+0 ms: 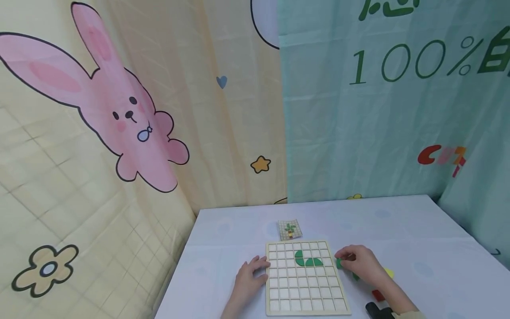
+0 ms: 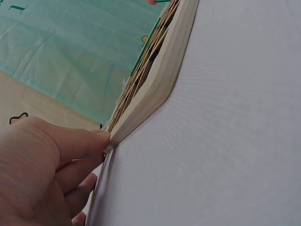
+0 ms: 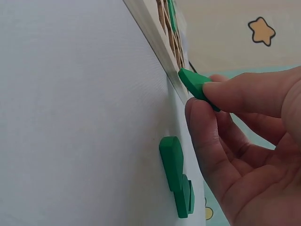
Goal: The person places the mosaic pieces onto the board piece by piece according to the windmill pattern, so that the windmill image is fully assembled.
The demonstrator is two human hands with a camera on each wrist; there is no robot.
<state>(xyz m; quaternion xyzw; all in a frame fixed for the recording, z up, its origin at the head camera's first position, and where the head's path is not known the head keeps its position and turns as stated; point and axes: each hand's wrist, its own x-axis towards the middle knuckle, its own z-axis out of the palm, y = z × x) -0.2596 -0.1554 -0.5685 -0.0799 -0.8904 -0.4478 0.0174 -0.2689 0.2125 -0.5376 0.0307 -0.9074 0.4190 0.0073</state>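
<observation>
A pale wooden grid board (image 1: 275, 290) with white squares lies on the table, several green rounded tiles (image 1: 314, 262) set in its upper middle. My left hand (image 1: 249, 278) rests fingertips against the board's left edge, and in the left wrist view the thumb touches the wooden rim (image 2: 160, 77). Just right of the board, my right hand (image 1: 360, 263) pinches a green tile (image 3: 195, 84) between thumb and fingers, raised off the table in the right wrist view. Below that hand, more green tiles (image 3: 171, 160) lie on the table.
Behind the board lies a small pattern card (image 1: 290, 229) with a gridded picture. A yellow piece (image 1: 389, 272) and a red piece (image 1: 378, 295) are near my right forearm, with a black object (image 1: 378, 311) at the wrist. Printed curtains (image 1: 239, 133) hang behind the table.
</observation>
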